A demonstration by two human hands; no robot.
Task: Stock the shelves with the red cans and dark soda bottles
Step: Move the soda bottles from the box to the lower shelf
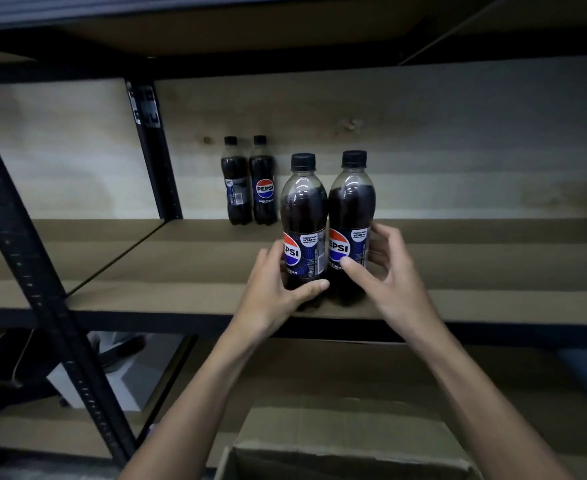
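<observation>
Item: two dark soda bottles (304,216), upright and touching, near the shelf (492,271) front | Grip: our left hand (278,289) and right hand (385,268) each curl round one | Handling: we'd best slide both back together — bases flat — beside the rear pair (248,188).

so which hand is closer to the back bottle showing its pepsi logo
Left. The left hand grips the front left bottle, in front and just right of the back bottle; the right hand grips the front right bottle, farther right.
</observation>
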